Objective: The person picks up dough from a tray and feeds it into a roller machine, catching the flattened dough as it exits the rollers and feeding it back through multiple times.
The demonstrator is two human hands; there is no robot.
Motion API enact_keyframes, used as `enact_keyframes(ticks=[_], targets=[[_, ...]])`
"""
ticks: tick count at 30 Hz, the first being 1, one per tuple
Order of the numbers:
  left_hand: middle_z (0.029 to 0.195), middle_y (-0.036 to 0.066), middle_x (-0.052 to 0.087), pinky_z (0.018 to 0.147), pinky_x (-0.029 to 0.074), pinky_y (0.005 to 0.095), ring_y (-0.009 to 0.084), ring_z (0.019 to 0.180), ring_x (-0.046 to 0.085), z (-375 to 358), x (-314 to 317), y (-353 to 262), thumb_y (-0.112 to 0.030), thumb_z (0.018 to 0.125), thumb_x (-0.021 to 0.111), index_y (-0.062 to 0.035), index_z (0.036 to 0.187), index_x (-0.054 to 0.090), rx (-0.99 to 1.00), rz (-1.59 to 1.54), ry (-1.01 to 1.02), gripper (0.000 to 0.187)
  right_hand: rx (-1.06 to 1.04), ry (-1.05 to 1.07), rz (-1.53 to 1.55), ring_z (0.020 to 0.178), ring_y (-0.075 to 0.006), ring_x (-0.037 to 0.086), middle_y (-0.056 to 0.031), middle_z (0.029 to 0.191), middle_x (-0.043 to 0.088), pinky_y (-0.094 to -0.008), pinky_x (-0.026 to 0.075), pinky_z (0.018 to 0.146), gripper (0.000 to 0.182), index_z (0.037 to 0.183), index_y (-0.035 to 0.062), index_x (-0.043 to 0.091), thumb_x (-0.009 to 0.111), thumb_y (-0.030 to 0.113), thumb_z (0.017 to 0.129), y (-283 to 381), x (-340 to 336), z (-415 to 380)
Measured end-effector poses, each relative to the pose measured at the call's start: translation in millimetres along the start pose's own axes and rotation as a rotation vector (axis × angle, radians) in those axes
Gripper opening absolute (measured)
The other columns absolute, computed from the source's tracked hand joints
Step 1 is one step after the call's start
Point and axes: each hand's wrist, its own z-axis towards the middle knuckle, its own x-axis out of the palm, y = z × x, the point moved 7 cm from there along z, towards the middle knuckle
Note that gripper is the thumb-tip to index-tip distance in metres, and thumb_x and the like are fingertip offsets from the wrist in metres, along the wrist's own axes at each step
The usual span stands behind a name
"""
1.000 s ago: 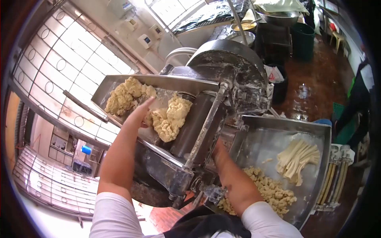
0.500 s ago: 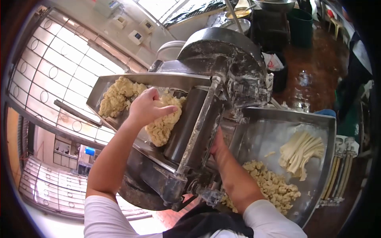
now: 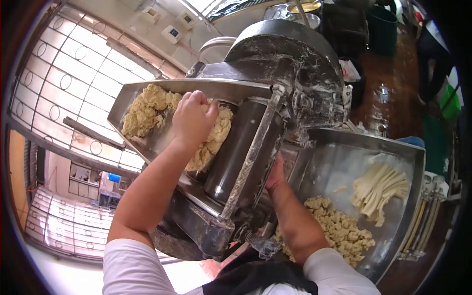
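Observation:
My left hand [image 3: 193,117] is closed, its fingers curled into a lump of crumbly dough [image 3: 215,140] that lies against the dark steel roller [image 3: 239,145] of a dough roller machine [image 3: 285,59]. Farther back in the machine's metal feed tray [image 3: 118,104] sits a second dough lump [image 3: 147,110], apart from the hand. My right hand [image 3: 277,173] reaches in below the roller on the outlet side; its fingers are hidden behind the machine.
On the right, a metal tray [image 3: 366,139] holds dough crumbs [image 3: 339,231] and a bundle of dough strips [image 3: 381,189]. Beyond it stands a set of rollers [image 3: 425,219]. A barred window [image 3: 73,83] is at left. A person in dark clothes [image 3: 432,59] stands at upper right.
My left hand's thumb, stretched out before, is now drawn in as the fingers curl on the dough. The right hand stays below the roller. The view has shifted slightly.

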Motion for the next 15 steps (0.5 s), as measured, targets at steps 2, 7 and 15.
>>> enact_keyframes(ticks=[2, 7, 15], targets=[[0.091, 0.011, 0.058, 0.077, 0.047, 0.0412, 0.0317, 0.088, 0.058, 5, 7, 4, -0.031, 0.081, 0.067, -0.0073, 0.084, 0.055, -0.038, 0.011, 0.075, 0.026, 0.008, 0.094, -0.022, 0.108, -0.0309, 0.059, -0.0117, 0.119, 0.062, -0.0471, 0.046, 0.096, 0.064, 0.123, 0.0093, 0.058, 0.049, 0.06, 0.086, 0, 6, 3], [0.122, 0.019, 0.051, 0.098, 0.037, 0.0435, 0.0347, 0.118, 0.045, 7, 30, 25, -0.043, 0.086, 0.058, -0.0027, 0.116, 0.052, -0.141, 0.061, 0.14, 0.051, 0.012, 0.133, -0.011, 0.109, -0.0302, 0.059, -0.0117, 0.12, 0.061, -0.0463, 0.046, 0.096, 0.064, 0.123, 0.0091, 0.058, 0.05, 0.06, 0.085, -5, -9, 8], [0.153, 0.025, 0.016, 0.116, 0.009, 0.0429, 0.0355, 0.144, 0.011, 15, 59, 59, -0.067, 0.086, 0.041, 0.0032, 0.146, 0.021, -0.36, -0.044, 0.267, 0.095, -0.06, 0.087, 0.018, 0.108, -0.0303, 0.059, -0.0119, 0.121, 0.061, -0.0456, 0.046, 0.096, 0.064, 0.124, 0.0091, 0.058, 0.048, 0.06, 0.086, 1, -9, 9]])
